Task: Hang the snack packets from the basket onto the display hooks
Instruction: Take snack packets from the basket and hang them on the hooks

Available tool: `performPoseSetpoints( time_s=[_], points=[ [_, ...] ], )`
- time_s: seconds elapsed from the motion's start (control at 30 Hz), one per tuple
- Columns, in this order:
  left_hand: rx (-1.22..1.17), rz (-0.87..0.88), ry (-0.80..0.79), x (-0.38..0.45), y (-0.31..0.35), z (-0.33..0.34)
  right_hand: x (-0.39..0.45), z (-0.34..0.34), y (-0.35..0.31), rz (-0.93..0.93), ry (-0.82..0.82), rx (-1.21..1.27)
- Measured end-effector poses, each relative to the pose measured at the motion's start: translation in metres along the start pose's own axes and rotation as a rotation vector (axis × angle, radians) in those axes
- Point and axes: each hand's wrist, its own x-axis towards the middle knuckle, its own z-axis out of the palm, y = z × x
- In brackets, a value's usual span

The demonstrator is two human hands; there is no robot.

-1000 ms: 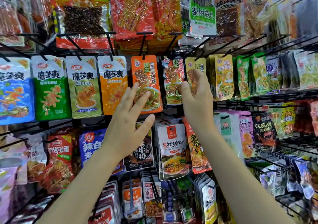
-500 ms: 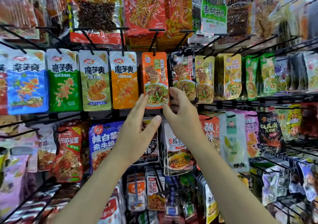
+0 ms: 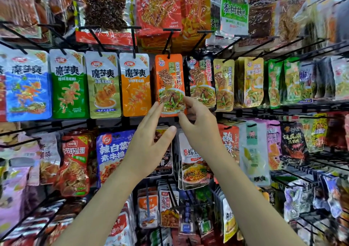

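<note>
Orange packet (image 3: 171,84) hangs on hook (image 3: 168,41), middle row of rack. Your right hand (image 3: 200,128) pinches its bottom edge; left hand (image 3: 149,140) open, fingers straight, just beside. Tug downward and hang-hole may tear or packet slip off hook.

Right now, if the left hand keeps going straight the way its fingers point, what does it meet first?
Probably the orange packet on its hook: the left hand's straight fingers aim up at its lower left corner. Depth is unclear from this single view.
</note>
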Motion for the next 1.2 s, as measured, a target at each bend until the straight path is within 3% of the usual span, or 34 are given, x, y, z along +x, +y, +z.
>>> performPoseSetpoints(
  time_s=[0.93,1.13,1.2],
  points=[
    [-0.063,-0.061,-0.012,0.017,0.001,-0.004,0.008,0.009,0.0,-0.036,0.014,-0.034],
    [0.049,0.019,0.045,0.005,-0.001,-0.028,0.002,0.014,-0.008,-0.277,0.292,-0.185],
    [0.172,0.075,0.097,0.002,-0.006,-0.047,0.006,0.021,-0.017,-0.3,0.309,-0.142]
  ],
)
